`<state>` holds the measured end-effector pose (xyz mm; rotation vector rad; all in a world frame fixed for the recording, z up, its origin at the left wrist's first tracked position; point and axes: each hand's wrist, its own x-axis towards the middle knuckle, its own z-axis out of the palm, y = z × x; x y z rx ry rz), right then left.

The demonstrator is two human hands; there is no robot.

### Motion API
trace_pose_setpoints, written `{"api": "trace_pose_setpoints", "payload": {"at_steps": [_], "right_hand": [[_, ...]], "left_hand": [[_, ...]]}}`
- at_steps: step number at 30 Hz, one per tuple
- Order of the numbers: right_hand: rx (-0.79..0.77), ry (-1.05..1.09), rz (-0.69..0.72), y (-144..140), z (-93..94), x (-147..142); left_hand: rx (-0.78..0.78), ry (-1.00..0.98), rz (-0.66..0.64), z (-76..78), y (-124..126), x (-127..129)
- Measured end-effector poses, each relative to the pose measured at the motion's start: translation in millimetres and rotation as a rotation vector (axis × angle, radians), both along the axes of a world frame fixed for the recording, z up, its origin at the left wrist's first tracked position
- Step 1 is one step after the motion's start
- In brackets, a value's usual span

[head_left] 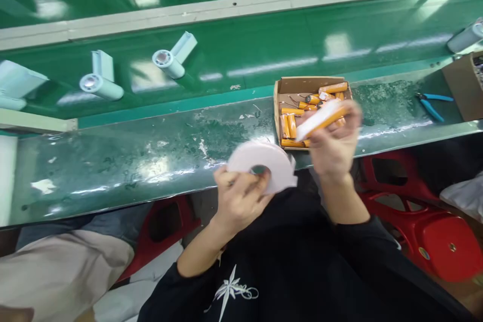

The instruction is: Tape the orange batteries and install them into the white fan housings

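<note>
My left hand (237, 198) grips a white roll of tape (264, 163) just below the bench edge. My right hand (334, 146) is raised a little higher to the right. It holds an orange cylindrical battery (320, 119) with a white strip along it; motion blurs both. Right behind that hand sits an open cardboard box (281, 88) with several orange batteries (292, 125) and thin wires inside.
White cylindrical housings (101, 86) (168, 63) lie on the green conveyor belt (264, 40) beyond the worn bench (132, 156). Blue pliers (432, 103) and a second cardboard box (462, 85) are at the right. Red plastic stools (426, 221) stand below.
</note>
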<state>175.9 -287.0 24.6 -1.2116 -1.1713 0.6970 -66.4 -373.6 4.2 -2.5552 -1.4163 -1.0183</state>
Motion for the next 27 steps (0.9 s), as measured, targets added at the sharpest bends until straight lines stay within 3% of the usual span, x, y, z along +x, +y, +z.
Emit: {"api": "trace_pose_setpoints", "payload": {"at_steps": [3, 6, 9, 12, 15, 17, 22, 24, 27], "right_hand": [[0.192, 0.062, -0.183, 23.0, 12.5, 45.2], [0.172, 0.149, -0.097, 30.0, 9.9, 53.5], [0.061, 0.179, 0.108, 26.8, 0.7, 34.0], [0.021, 0.174, 0.216, 23.1, -2.1, 21.6], [0.043, 0.102, 0.233, 15.9, -0.4, 37.6], [0.048, 0.039, 0.204, 7.8, -0.6, 61.5], [-0.026, 0.026, 0.155, 2.3, 6.0, 106.7], [-0.019, 0.015, 0.184, 20.5, 19.2, 103.4], [-0.007, -0.030, 0.300, 75.4, 42.5, 76.8]], "left_hand": [[-0.226, 0.113, 0.002, -14.4, 2.0, -39.4], [-0.418, 0.105, 0.048, -26.9, 39.0, -76.7], [-0.385, 0.000, 0.146, -22.1, 118.3, -89.9], [-0.246, 0.105, 0.406, -4.3, 221.3, -86.9], [-0.399, 0.320, 0.533, 14.6, 305.8, -88.5], [-0.483, 0.373, 0.509, 22.1, 337.4, -90.5], [-0.501, 0.412, 0.283, 17.2, 353.6, -68.0], [-0.516, 0.430, 0.145, 13.9, 351.6, -47.8], [-0.580, 0.425, -0.030, 14.5, 354.3, -20.1]]}}
